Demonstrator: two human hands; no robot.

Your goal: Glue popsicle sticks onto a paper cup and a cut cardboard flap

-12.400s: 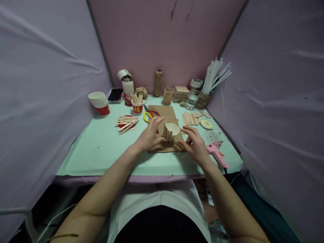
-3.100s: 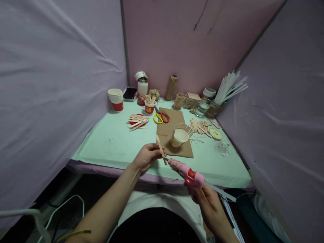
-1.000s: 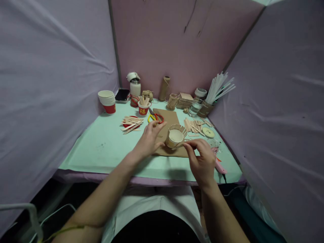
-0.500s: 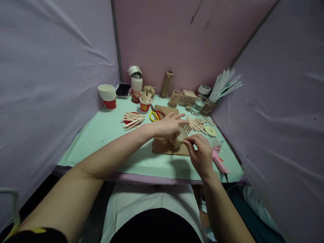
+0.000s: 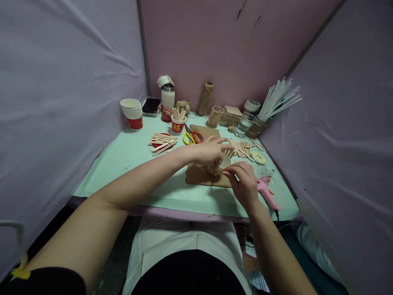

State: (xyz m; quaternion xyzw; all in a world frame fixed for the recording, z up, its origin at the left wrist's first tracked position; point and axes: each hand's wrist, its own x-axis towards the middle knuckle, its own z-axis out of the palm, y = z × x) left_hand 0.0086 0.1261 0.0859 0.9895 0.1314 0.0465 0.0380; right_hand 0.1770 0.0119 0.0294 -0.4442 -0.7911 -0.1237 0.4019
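Observation:
A small pale paper cup (image 5: pixel 225 160) is tilted over a brown cardboard sheet (image 5: pixel 196 176). My left hand (image 5: pixel 211 151) reaches across from the left and grips the cup's left side, with some fingers stretched out over it. Close to the cup's near right edge, my right hand (image 5: pixel 244 178) has thumb and index finger pinched together. Whatever lies in that pinch is too small to make out. Tan material, perhaps twine, shows around the cup's lower part, mostly hidden by my left fingers.
Wooden craft sticks (image 5: pixel 241 148), a tape roll (image 5: pixel 259 157) and a pink glue gun (image 5: pixel 267 194) lie on the right. Scissors (image 5: pixel 193 137), a red plate of sticks (image 5: pixel 162 142) and stacked paper cups (image 5: pixel 132 114) are left. A water glass (image 5: pixel 244 125) stands behind.
The cup has tilted slightly, and both hands remain at it in nearly the same pose. My view has shifted a little.

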